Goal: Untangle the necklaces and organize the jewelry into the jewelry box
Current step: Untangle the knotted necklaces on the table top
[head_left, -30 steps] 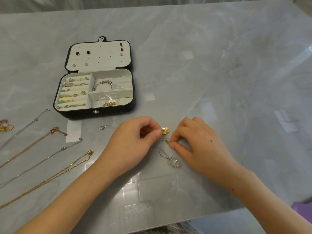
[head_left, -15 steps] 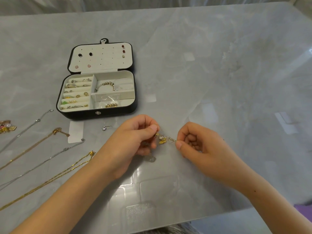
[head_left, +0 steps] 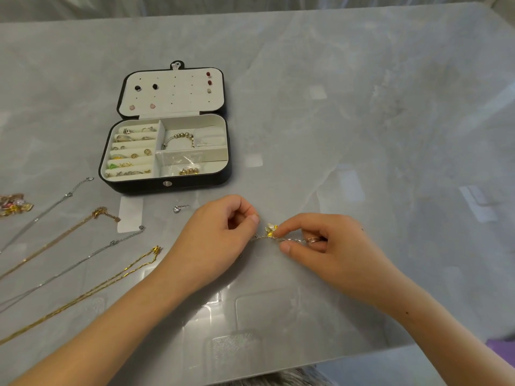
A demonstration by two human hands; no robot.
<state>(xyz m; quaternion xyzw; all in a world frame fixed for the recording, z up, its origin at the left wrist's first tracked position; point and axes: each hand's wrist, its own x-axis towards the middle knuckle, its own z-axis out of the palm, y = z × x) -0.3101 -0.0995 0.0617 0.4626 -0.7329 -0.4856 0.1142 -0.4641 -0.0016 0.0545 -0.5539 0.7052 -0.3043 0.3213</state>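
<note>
Tangled chain (head_left: 281, 239) is now strung roughly level between both hands, just above the table (head_left: 362, 135) and in front of the jewelry box (head_left: 195, 184). A second ago the hands were close together with a silver pendant hanging below them; I can't see that pendant now. The span has lengthened, with the yellow charm (head_left: 271, 228) sitting on it near the right end. Left hand (head_left: 220, 235) is curled and seems to pinch the left end, though the contact is partly hidden. Right hand (head_left: 334, 252) pinches beside the charm with thumb and forefinger, and the rest of the chain runs into its palm. I read this as tension on the knot, not yet separated. Four straightened necklaces (head_left: 83, 296) lie well to the left, outside the box.
</note>
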